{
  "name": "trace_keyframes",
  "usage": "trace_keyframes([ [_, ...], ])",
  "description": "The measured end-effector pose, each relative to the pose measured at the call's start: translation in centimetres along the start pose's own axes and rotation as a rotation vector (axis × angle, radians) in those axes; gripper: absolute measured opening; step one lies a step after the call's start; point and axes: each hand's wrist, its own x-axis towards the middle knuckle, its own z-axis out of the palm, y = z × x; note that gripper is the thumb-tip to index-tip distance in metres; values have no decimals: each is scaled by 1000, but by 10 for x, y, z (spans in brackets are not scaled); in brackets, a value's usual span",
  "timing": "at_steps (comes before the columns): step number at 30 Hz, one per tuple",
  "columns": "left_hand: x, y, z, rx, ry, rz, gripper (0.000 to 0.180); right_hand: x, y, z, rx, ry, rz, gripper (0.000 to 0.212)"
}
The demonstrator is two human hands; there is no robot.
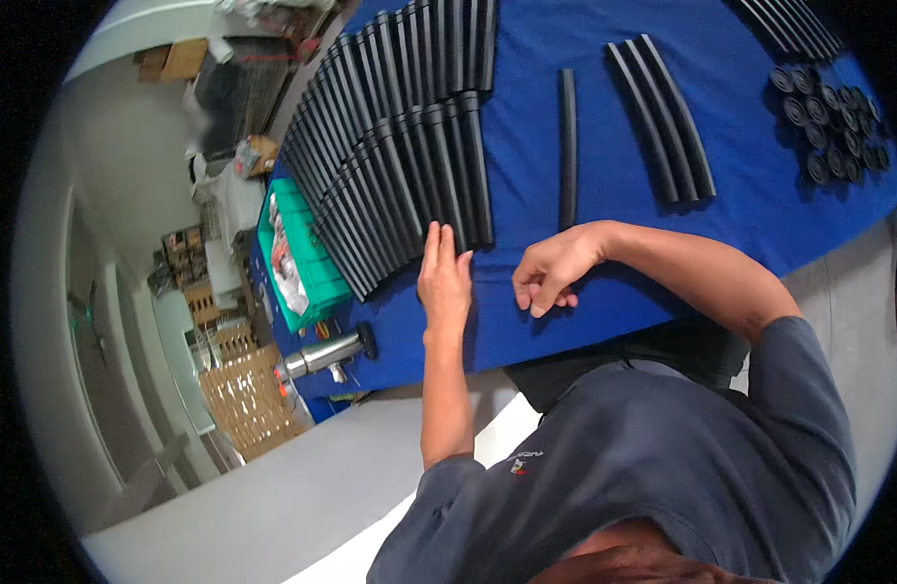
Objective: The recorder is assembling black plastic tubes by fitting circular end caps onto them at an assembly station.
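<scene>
My left hand (443, 284) is stretched out flat, fingers together, with its fingertips touching the near ends of the black tubes (439, 161) laid side by side in two overlapping rows. No object shows in it. My right hand (553, 273) hovers over the blue cloth with bent wrist and loosely curled fingers. I see nothing held there, though the palm is turned away. Just beyond it lies a single black tube (567, 146), its near end close to the wrist. Three more black tubes (662, 122) lie together farther right.
A blue cloth (526, 58) covers the table. At the far right sit several round black caps (818, 112), with more thin black tubes (789, 24) behind. On the left edge stand a green bin (317, 268) holding a plastic bag and a silver cylindrical tool (322, 355). Cardboard (244, 399) stands beyond.
</scene>
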Motion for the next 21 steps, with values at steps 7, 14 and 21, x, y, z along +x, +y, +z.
trace_keyframes([
  [7,12,13,-16,-64,-118,-116,55,1,5,0,-17,-10,-22,39],
  [14,55,78,-34,-281,86,120,42,8,12,0,-31,-30,-72,35],
  [21,101,137,-30,-360,17,337,32,7,13,1,-64,-1,-92,35],
])
